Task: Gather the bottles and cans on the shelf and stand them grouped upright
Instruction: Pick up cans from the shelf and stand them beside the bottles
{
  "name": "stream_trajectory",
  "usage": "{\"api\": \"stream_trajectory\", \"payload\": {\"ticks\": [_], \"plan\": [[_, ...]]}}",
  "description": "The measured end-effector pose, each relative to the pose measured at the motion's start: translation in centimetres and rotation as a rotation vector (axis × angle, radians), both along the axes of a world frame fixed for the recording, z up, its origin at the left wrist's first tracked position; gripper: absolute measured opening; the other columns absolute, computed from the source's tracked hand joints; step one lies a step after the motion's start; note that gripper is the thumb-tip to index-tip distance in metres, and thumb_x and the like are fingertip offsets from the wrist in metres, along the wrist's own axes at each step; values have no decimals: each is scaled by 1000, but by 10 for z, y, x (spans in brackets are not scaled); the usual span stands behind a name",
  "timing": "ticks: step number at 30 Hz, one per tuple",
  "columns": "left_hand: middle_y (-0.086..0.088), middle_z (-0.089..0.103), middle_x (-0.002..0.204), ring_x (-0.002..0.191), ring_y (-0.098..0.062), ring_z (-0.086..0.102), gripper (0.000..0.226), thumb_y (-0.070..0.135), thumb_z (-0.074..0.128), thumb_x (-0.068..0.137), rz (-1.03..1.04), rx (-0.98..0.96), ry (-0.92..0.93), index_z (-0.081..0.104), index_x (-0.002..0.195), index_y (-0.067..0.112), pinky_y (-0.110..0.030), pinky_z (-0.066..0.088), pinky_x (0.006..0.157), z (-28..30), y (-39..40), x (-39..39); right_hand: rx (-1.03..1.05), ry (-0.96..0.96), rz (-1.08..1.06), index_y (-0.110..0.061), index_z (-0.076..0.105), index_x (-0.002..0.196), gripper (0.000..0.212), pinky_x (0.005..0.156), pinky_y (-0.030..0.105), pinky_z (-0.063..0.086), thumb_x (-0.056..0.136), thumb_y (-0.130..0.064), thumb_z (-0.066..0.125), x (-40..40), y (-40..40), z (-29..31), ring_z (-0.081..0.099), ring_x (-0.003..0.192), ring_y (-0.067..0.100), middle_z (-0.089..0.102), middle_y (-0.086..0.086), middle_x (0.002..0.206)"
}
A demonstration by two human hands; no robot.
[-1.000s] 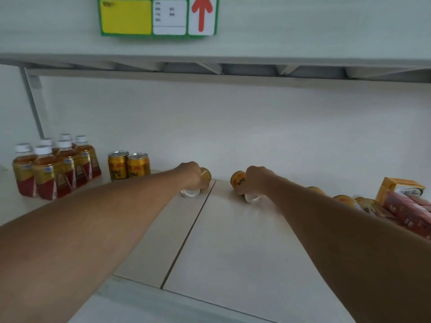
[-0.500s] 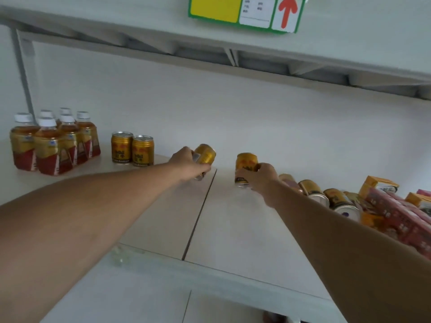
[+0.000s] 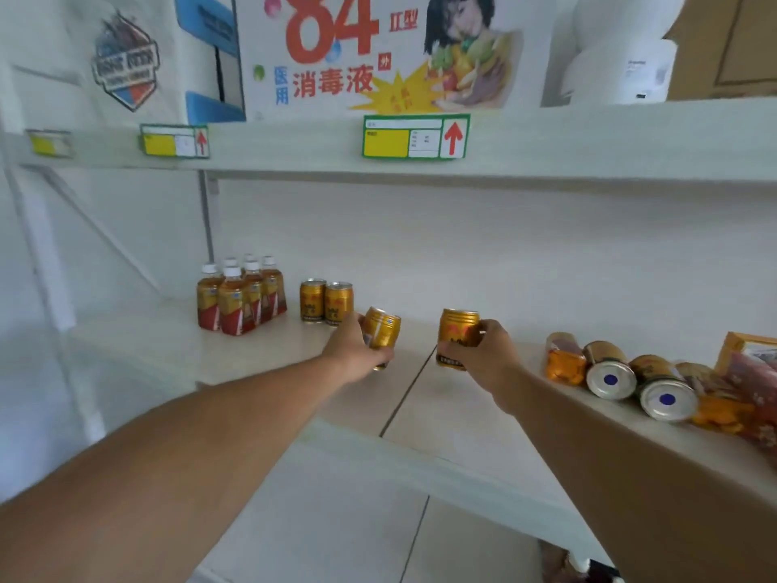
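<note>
At left of centre on the shelf (image 3: pixel 176 351), a cluster of tea bottles (image 3: pixel 240 298) is standing upright, with two gold cans (image 3: pixel 326 302) standing upright just to its right. Moving right, the left hand (image 3: pixel 355 351) is clasping a gold can (image 3: pixel 381 334) that is tilting, its top leaning away to the right, just beside the standing pair. Right of that, near the frame's centre, the right hand (image 3: pixel 490 351) is gripping a second gold can (image 3: pixel 457 336) that is nearly upright and seems to be hovering above the board. Toward the right edge, several fallen cans (image 3: pixel 630 378) are lying on their sides with their bases facing the camera, next to orange cartons (image 3: pixel 746 351). Doing this step well probably means righting the left can fully before lowering it, setting it flat and touching the standing pair without knocking them, then bringing the right can in beside it so the row is growing tightly; a tilted base landing on the seam between boards could tip it. As for writing, the poster (image 3: pixel 378 52) at upper centre is showing a large red "84" with the characters 消毒液 and 医用, and the price tag (image 3: pixel 416 136) below it is bearing a red up arrow; print on the cans is too blurred to read.
</note>
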State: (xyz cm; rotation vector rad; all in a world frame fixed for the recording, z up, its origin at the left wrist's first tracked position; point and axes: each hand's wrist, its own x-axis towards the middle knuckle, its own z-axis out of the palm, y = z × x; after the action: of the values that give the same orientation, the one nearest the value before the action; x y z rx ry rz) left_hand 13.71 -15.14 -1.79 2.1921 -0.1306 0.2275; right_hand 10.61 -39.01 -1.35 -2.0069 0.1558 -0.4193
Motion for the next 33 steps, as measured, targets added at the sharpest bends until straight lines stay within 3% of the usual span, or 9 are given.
{"api": "stream_trajectory", "payload": {"ticks": [3, 6, 9, 14, 17, 24, 29, 33], "plan": [[8, 58, 104, 98, -15, 61, 69, 40, 90, 82, 69, -7, -22, 48, 133, 19, -29, 44, 79, 6, 14, -27, 36, -13, 87, -18, 54, 139, 76, 73, 32, 48, 76, -36, 93, -11, 17, 0, 62, 100, 18, 64, -1, 114], [2, 63, 122, 112, -19, 62, 71, 38, 89, 84, 80, -3, -12, 47, 139, 21, -34, 47, 92, 6, 29, -54, 48, 26, 144, -19, 54, 140, 77, 74, 32, 49, 77, -34, 94, -23, 31, -8, 62, 101, 19, 64, -1, 117], [-1, 63, 127, 115, -20, 61, 70, 34, 88, 86, 114, -2, -5, 47, 141, 19, -34, 47, 93, 12, 52, -72, 39, 36, 184, -19, 54, 139, 76, 70, 30, 47, 77, -34, 94, -33, 50, -8, 62, 96, 16, 65, -1, 115], [1, 59, 119, 110, -19, 59, 64, 35, 86, 89, 163, -14, -18, 48, 137, 17, -33, 43, 87, 20, 101, -79, 11, 27, 219, -19, 53, 141, 76, 77, 33, 50, 78, -34, 93, -37, 90, -3, 62, 106, 21, 64, 1, 120], [1, 59, 128, 114, -16, 56, 69, 33, 86, 89, 119, -58, -21, 45, 143, 20, -34, 43, 92, 14, 129, -72, -24, 13, 201, -19, 53, 141, 76, 84, 34, 50, 79, -35, 93, -33, 113, 2, 62, 106, 20, 63, -4, 113], [7, 57, 120, 113, -15, 57, 71, 37, 88, 86, 82, -82, -6, 46, 141, 25, -35, 46, 88, 5, 204, -43, -53, -29, 121, -23, 54, 139, 73, 63, 24, 43, 79, -38, 92, -21, 185, 11, 56, 88, 1, 58, -14, 104], [7, 59, 120, 113, -16, 56, 74, 38, 89, 86, 70, -116, 14, 47, 145, 24, -37, 45, 96, -1, 227, -20, -43, -49, 56, -26, 53, 137, 70, 62, 24, 44, 79, -41, 90, -14, 214, -4, 58, 89, 0, 60, -18, 104], [9, 60, 116, 113, -17, 58, 70, 38, 88, 86, 47, -100, 14, 48, 141, 25, -37, 44, 93, -1, 229, 1, -61, -37, 63, -26, 51, 139, 72, 61, 23, 43, 80, -36, 91, 4, 220, -4, 57, 90, 0, 58, -19, 103]]}}
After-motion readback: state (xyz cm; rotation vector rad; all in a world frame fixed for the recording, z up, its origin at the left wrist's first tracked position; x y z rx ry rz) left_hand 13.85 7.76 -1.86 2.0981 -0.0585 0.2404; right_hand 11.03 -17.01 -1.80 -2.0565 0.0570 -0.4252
